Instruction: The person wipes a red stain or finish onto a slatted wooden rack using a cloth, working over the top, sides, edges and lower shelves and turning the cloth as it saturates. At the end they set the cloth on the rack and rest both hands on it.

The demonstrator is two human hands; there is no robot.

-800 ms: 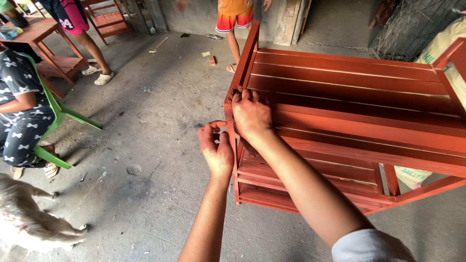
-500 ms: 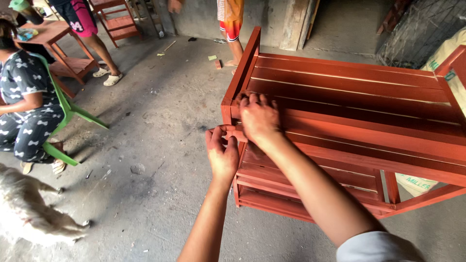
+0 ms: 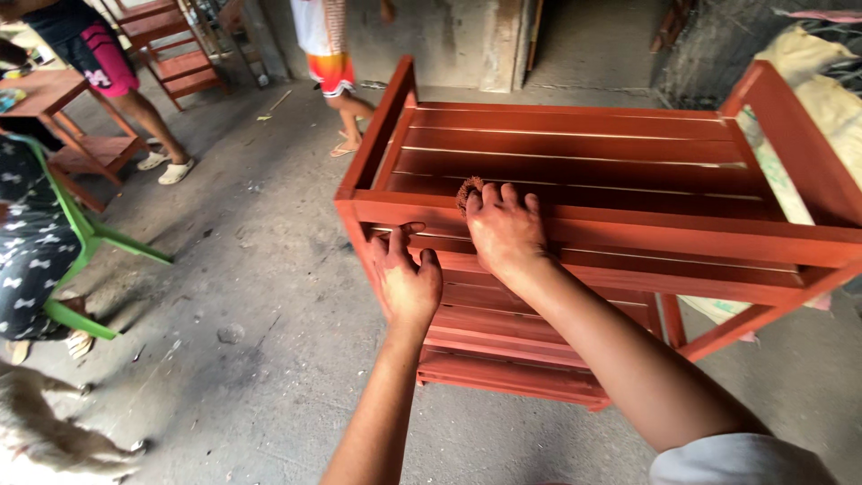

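A green chair (image 3: 85,242) at nine o'clock, a dog (image 3: 54,436) at seven, red racks (image 3: 175,54) at eleven on the concrete floor (image 3: 251,296).
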